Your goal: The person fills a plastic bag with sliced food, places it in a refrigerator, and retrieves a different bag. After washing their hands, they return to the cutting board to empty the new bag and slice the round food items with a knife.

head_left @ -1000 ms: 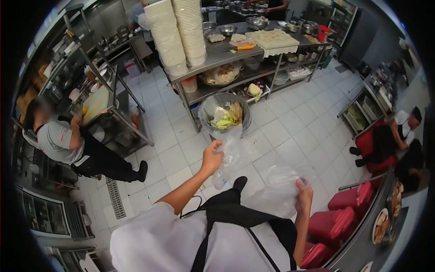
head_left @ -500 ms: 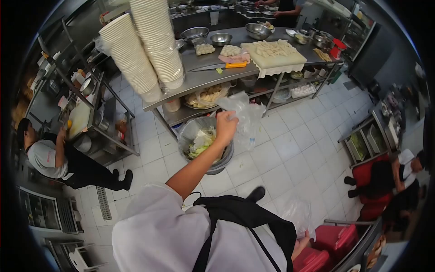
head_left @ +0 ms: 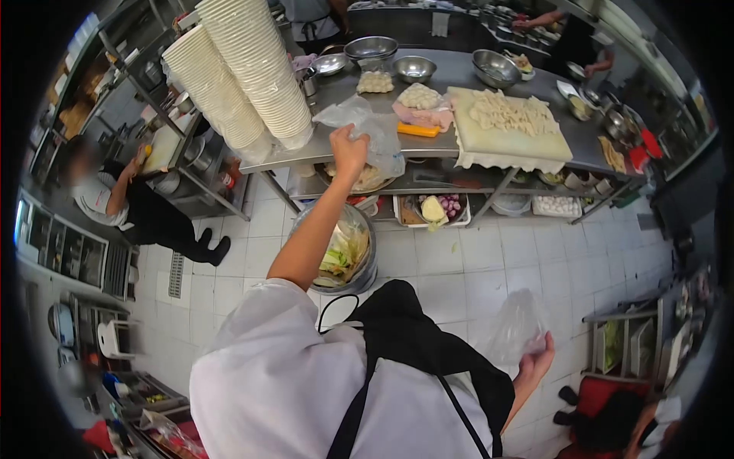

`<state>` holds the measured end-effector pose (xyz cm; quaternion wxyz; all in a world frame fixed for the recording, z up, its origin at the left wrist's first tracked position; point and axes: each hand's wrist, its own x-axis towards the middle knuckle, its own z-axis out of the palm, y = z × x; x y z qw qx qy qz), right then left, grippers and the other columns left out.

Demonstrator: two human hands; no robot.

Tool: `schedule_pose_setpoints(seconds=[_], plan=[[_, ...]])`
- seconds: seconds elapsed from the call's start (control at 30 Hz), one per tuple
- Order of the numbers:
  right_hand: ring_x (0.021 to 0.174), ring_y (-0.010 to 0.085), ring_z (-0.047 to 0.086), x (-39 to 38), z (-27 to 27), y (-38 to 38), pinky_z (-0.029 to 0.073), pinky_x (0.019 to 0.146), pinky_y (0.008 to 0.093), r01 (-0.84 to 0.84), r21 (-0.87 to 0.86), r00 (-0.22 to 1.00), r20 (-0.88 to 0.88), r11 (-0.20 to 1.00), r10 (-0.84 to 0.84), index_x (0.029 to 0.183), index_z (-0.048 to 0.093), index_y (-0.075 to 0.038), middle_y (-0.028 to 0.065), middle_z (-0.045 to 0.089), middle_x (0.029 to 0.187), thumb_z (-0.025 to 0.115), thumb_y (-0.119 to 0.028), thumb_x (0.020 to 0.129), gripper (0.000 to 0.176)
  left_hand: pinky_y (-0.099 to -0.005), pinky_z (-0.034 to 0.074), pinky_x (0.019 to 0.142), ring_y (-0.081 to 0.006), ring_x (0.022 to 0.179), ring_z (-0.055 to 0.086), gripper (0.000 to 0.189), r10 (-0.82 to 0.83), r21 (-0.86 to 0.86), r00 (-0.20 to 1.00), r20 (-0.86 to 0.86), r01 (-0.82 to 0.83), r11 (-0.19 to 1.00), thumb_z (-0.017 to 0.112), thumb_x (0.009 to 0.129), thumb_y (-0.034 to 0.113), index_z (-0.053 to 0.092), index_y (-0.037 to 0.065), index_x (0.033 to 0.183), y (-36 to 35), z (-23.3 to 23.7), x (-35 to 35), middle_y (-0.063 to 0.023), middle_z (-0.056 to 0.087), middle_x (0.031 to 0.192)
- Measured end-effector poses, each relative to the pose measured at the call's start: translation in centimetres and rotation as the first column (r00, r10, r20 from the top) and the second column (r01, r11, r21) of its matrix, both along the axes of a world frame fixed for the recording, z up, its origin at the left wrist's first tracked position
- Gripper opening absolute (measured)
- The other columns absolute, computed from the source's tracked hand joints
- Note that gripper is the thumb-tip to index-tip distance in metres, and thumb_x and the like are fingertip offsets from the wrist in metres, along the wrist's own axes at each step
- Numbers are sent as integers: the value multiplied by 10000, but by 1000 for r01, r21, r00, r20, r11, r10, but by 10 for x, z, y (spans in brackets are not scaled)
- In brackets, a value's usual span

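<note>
pinched tight: your left hand (head_left: 349,148) holds one plastic bag (head_left: 372,126), right hand (head_left: 536,364) a second bag (head_left: 514,327). two bags. left moved from bin (head_left: 371,256) up to table (head_left: 451,73).

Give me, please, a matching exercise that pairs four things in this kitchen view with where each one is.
Things:
1. left hand
2. right hand
3. metal bin
4. stacked white bowls

Places:
A. on the left end of the steel table
B. low at the person's side, holding the lower clear bag
C. on the tiled floor in front of the table, with vegetable scraps inside
D. up at the table's edge, gripping the raised clear bag

Pairs: 1-D, 2-B, 3-C, 4-A.
</note>
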<state>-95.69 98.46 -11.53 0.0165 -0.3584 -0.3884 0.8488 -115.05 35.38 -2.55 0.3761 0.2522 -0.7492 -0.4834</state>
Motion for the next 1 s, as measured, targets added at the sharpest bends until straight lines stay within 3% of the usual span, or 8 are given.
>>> schedule_pose_setpoints(seconds=[0.4,0.47,0.53,0.7,0.77,0.83,0.9,1.0], plan=[[830,124,562,-277,130,-119,461,709,246,-161,69,967,-190,985,171,1192,587,-79,-11,608,1040,685,-161,868,348,-433,358,1064,-421,1232,442,667,255,-404,966,48,-215,889,695,730,264,526,-99,1263,-145,-19,-184,-294,454,1300],[822,118,555,-303,142,-127,464,688,244,-174,60,964,-194,983,182,1189,585,-82,-14,602,1032,684,-158,868,345,-455,331,1102,-458,1302,402,791,349,-507,856,381,-122,853,679,752,375,453,-100,1343,-176,-37,-209,-331,423,1379],[811,117,554,-332,145,-132,467,674,245,-171,66,961,-207,983,181,1181,586,-81,-12,600,1024,682,-152,869,334,-490,324,1111,-492,1316,391,872,189,-286,677,711,33,958,667,760,458,399,-60,1408,-189,-37,-222,-343,402,1413],[715,125,557,-392,156,-167,481,608,248,-211,48,959,-181,976,216,1086,612,-82,5,612,941,678,-148,877,229,-509,376,1045,-454,1223,483,820,360,-451,672,647,-44,891,716,778,460,435,9,1402,-164,-30,-212,-282,503,1327],[825,156,572,-424,149,-173,492,665,266,-275,8,949,-156,961,273,1170,574,-80,18,588,1009,666,-121,880,306,-501,383,1021,-411,1157,523,680,384,-670,883,271,-114,734,746,800,343,492,-3,1328,-108,-3,-198,-242,559,1243],[851,185,591,-458,158,-191,519,684,280,-269,-110,953,-173,957,248,1159,564,-48,45,584,999,651,-116,892,289,-474,402,965,-367,1119,533,545,-116,-679,992,43,115,725,818,727,163,575,22,1194,-10,45,-184,-199,590,1173],[875,210,609,-489,170,-214,544,708,295,-304,-223,948,-167,926,271,1149,552,-13,73,584,1001,636,-114,904,279,-455,404,977,-354,1154,515,642,-517,-595,847,120,478,646,867,627,141,577,52,1193,82,64,-169,-142,548,1223],[883,235,629,-538,187,-250,570,733,318,-436,-355,899,-210,827,384,1143,537,24,114,600,1021,631,-113,908,287,-517,345,1038,-406,1279,409,808,-652,-656,740,165,576,488,844,587,136,514,92,1323,144,52,-179,-185,427,1387]])
